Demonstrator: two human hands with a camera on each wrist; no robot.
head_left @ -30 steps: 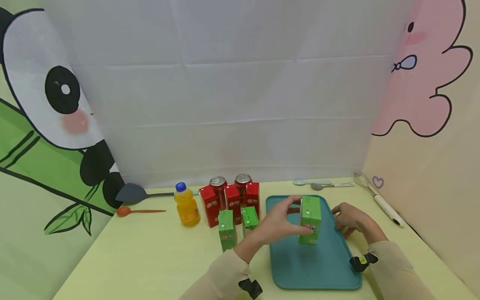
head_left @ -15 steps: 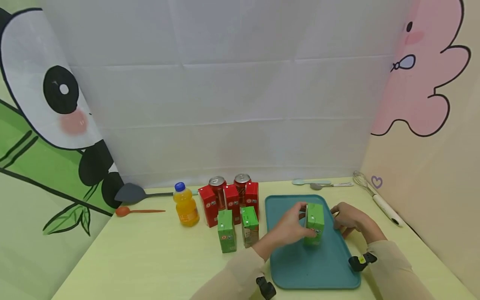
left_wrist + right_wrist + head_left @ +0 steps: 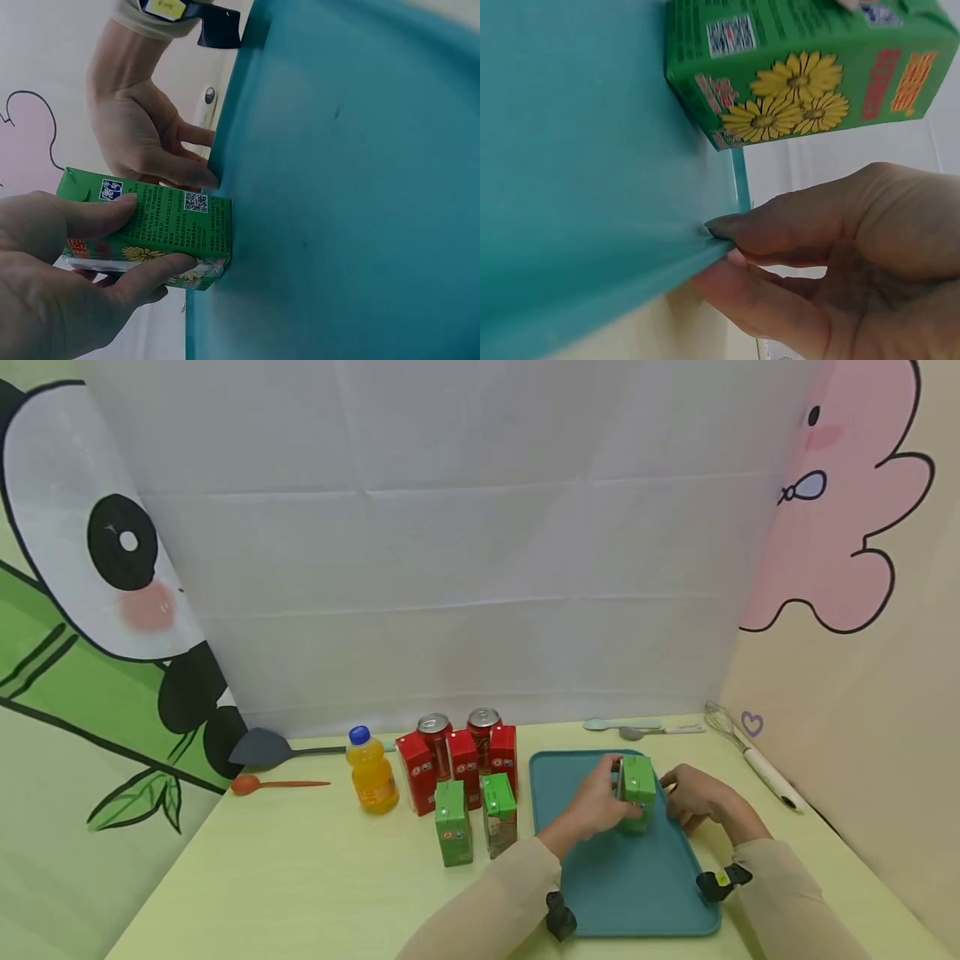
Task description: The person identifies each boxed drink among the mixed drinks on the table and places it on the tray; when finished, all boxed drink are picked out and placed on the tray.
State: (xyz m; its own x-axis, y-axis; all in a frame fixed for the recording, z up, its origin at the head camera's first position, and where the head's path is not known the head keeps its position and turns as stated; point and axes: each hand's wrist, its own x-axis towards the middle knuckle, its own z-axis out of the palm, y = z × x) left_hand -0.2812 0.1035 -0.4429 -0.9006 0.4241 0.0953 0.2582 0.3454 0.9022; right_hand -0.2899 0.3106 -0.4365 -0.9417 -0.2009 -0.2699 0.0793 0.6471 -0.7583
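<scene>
My left hand (image 3: 598, 802) grips a green drink carton (image 3: 637, 789) with yellow flowers printed on its side. The carton stands upright at the right side of the blue tray (image 3: 637, 893), its bottom right at the tray's surface in the left wrist view. Thumb and fingers lie on opposite sides of the carton (image 3: 172, 225). My right hand (image 3: 701, 802) pinches the tray's right rim, thumb inside and fingers beneath, as the right wrist view shows (image 3: 817, 247). Two more green cartons, one on the left (image 3: 453, 827) and another beside it (image 3: 500, 818), stand left of the tray.
Behind the green cartons stand red cartons (image 3: 416, 772) and two red cans (image 3: 483, 727). An orange juice bottle (image 3: 372, 777) is left of them. A spatula (image 3: 262, 749), an orange spoon (image 3: 251, 783), a light-blue utensil (image 3: 621, 724), a metal spoon (image 3: 637, 732) and a whisk (image 3: 772, 777) lie around.
My left hand has carried the green carton rightward and lowered it to the tray's right side. The right hand has stayed at the tray's rim.
</scene>
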